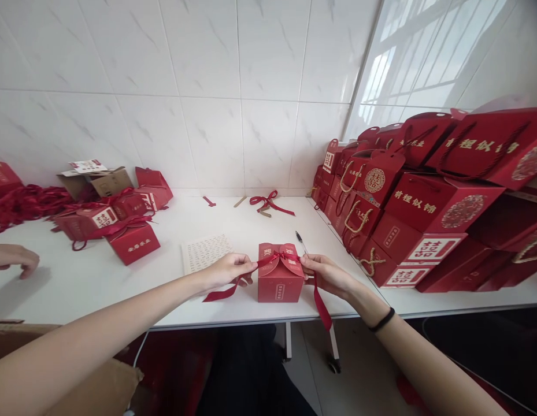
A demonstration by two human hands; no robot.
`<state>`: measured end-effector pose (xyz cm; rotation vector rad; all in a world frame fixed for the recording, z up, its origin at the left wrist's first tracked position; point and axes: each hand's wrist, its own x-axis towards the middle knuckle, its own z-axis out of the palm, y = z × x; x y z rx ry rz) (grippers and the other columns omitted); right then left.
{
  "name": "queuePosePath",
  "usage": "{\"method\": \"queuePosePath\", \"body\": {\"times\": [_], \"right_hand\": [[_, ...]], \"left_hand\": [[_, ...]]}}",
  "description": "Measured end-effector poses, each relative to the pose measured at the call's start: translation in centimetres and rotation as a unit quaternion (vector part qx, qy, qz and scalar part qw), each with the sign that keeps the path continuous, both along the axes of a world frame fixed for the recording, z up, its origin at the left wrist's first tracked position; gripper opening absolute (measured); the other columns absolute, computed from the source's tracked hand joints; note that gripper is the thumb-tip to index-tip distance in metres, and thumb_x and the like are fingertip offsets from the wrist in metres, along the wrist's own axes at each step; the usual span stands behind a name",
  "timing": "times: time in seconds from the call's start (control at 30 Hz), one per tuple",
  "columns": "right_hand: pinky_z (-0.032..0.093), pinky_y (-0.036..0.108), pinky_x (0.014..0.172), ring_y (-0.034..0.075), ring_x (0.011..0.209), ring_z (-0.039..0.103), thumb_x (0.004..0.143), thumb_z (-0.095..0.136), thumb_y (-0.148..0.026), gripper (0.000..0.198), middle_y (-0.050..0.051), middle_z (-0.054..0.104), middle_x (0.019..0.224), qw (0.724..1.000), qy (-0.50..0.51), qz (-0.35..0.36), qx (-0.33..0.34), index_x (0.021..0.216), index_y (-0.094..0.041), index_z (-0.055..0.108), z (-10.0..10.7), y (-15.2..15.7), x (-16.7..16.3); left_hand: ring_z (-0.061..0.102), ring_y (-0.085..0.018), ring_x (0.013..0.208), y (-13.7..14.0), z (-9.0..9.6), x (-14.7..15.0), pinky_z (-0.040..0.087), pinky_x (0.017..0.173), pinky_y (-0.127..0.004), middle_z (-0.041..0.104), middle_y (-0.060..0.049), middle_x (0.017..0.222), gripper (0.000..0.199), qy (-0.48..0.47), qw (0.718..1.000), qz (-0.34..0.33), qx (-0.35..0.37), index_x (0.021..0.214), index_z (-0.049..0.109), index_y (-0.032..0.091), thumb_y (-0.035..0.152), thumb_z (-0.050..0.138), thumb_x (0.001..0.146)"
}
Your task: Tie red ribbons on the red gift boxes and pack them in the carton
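Observation:
A small red gift box (280,288) with gold lettering stands upright near the table's front edge. Across its folded top runs a dark red ribbon (322,306), crossed or knotted at the middle; the exact form of the knot is too small to tell. My left hand (234,269) pinches the ribbon at the box's left side, and a tail of it lies on the table below. On the right side my right hand (326,271) pinches the other part, its tail hanging over the table edge. A pen (302,241) lies just behind my right hand.
Stacked red gift boxes (419,202) fill the right side. A printed sheet (205,252) lies behind my left forearm. Ribbon scraps (272,202) rest near the wall. More red boxes (136,242) and a ribbon heap (21,202) are at left, beside another person's hand (17,258).

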<state>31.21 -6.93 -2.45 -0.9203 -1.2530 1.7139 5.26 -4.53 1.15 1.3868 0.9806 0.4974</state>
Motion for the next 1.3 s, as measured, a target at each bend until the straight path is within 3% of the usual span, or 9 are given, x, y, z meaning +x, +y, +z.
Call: {"method": "queuePosePath", "body": {"times": [0.3,0.53,0.67,0.77,0.9,1.07,1.17,1.3], "right_hand": [[0.033,0.024,0.059,0.01,0.057,0.043,0.068,0.078,-0.045,0.044,-0.004,0.042,0.06,0.999,-0.034,-0.043,0.002,0.065,-0.016,0.046,-0.2,-0.4,2.6],[0.035,0.024,0.06,0.01,0.059,0.048,0.067,0.076,-0.051,0.046,-0.003,0.051,0.059,0.992,-0.106,-0.041,0.05,0.063,-0.017,0.046,0.4,-0.2,2.9],[0.037,0.026,0.06,0.012,0.056,0.05,0.068,0.074,-0.051,0.043,-0.001,0.053,0.057,0.989,-0.143,0.008,0.038,0.069,-0.015,0.051,1.3,-0.4,3.0],[0.039,0.026,0.06,0.012,0.053,0.05,0.072,0.071,-0.051,0.04,-0.004,0.047,0.053,0.98,-0.18,0.067,0.046,0.081,-0.014,0.057,2.4,-1.1,3.1],[0.039,0.025,0.057,0.012,0.055,0.052,0.076,0.067,-0.054,0.041,-0.002,0.051,0.057,0.964,-0.227,0.123,0.071,0.076,-0.014,0.057,4.0,-2.4,2.5],[0.042,0.028,0.065,0.016,0.063,0.06,0.081,0.059,-0.058,0.045,0.0,0.055,0.065,0.971,-0.174,0.15,0.065,0.075,-0.015,0.05,4.7,-3.1,1.2],[0.041,0.025,0.061,0.014,0.06,0.058,0.077,0.065,-0.056,0.045,-0.002,0.052,0.061,0.981,-0.15,0.109,0.059,0.071,-0.015,0.05,4.5,-3.0,0.7],[0.041,0.026,0.061,0.014,0.062,0.056,0.074,0.071,-0.051,0.04,0.002,0.059,0.063,0.989,-0.117,0.059,0.072,0.073,-0.014,0.056,4.4,-2.8,0.4]], "left_hand": [[0.047,-0.01,0.057,1.0,-0.3,-0.8,0.033,0.058,-0.024,0.047,0.004,0.059,0.05,0.051,0.996,-0.062,0.032,0.068,0.044,0.016,0.062,0.065,0.065],[0.046,-0.011,0.059,1.2,0.6,-1.1,0.034,0.061,-0.026,0.049,0.002,0.061,0.045,0.101,0.986,-0.115,0.059,0.065,0.044,0.017,0.058,0.062,0.071],[0.052,-0.012,0.064,0.7,1.8,-1.0,0.038,0.066,-0.027,0.052,0.001,0.063,0.041,0.06,0.99,-0.123,-0.021,0.061,0.042,0.017,0.046,0.069,0.068],[0.053,-0.013,0.061,0.2,2.6,-1.3,0.039,0.065,-0.028,0.053,0.001,0.058,0.04,0.035,0.981,-0.168,-0.086,0.058,0.041,0.017,0.039,0.072,0.067],[0.052,-0.013,0.057,-0.3,3.3,-1.4,0.039,0.059,-0.028,0.054,0.0,0.059,0.033,0.046,0.97,-0.196,-0.135,0.061,0.047,0.016,0.035,0.074,0.065],[0.052,-0.012,0.06,-0.9,3.6,-0.3,0.038,0.057,-0.026,0.055,-0.001,0.066,0.036,0.064,0.986,-0.133,-0.073,0.07,0.051,0.016,0.048,0.066,0.072],[0.045,-0.01,0.05,-1.1,3.4,0.1,0.035,0.054,-0.026,0.049,0.003,0.054,0.044,0.103,0.988,-0.119,-0.003,0.064,0.047,0.016,0.057,0.064,0.07],[0.043,-0.01,0.048,-1.1,3.4,-0.1,0.033,0.052,-0.025,0.046,0.004,0.048,0.049,0.112,0.986,-0.123,0.006,0.063,0.047,0.016,0.063,0.062,0.067]]}}
